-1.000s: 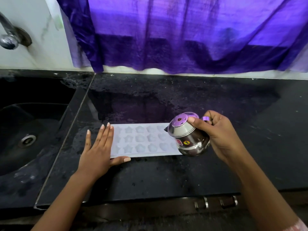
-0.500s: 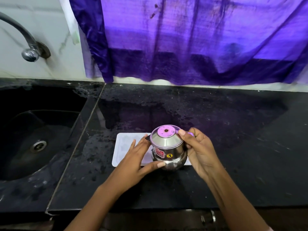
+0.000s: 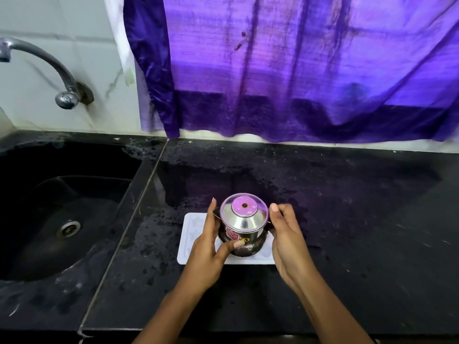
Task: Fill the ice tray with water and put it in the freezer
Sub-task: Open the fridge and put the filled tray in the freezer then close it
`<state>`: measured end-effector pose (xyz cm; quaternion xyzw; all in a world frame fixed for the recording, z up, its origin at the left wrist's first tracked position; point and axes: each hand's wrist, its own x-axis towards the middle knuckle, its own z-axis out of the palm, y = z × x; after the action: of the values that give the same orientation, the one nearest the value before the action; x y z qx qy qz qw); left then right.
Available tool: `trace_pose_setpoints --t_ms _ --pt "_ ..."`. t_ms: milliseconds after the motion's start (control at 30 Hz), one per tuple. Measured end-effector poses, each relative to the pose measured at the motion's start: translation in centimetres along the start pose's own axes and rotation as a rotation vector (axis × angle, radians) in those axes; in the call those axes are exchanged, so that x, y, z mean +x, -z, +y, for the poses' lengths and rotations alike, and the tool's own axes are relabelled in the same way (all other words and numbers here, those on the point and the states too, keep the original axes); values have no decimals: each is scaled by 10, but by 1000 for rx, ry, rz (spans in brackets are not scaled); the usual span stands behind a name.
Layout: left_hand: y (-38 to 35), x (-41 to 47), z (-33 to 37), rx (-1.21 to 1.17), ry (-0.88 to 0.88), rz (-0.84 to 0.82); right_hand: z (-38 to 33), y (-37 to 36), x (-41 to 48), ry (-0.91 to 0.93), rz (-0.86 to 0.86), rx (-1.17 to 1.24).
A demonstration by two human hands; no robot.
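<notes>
A white ice tray (image 3: 186, 244) with star and flower moulds lies on the black counter (image 3: 347, 219), mostly hidden by my hands. Above it is a small steel kettle (image 3: 244, 227) with a purple knob on its lid, held upright. My left hand (image 3: 208, 247) cups the kettle's left side, thumb across its belly near a sticker. My right hand (image 3: 285, 234) grips the kettle's right side at the handle, index finger up by the lid rim. The tray's contents cannot be made out.
A black sink (image 3: 62, 219) with a drain lies left of the counter, under a curved metal tap (image 3: 49, 70) on the wall. A purple curtain (image 3: 298, 70) hangs behind the counter. The counter surface around the tray looks wet.
The kettle went from tilted over the tray to upright. My left hand left the tray's left end and came onto the kettle. The view tilted up, showing more tap and curtain.
</notes>
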<state>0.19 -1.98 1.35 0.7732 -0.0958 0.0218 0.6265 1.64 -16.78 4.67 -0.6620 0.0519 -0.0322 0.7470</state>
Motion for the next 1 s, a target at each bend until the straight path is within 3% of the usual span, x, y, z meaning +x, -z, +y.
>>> trace_pose_setpoints --t_ms 267,467,733,1000 --pt "-5 16 4 79 -16 37 6 -9 4 22 -27 -118" --pt "1 36 3 1 -41 0 -2 -12 13 -2 -50 -184" --pt "8 61 -4 -48 64 -76 -2 -19 39 5 -86 -153" --pt "7 97 -10 -218 174 -29 7 -18 76 32 -107 -120"
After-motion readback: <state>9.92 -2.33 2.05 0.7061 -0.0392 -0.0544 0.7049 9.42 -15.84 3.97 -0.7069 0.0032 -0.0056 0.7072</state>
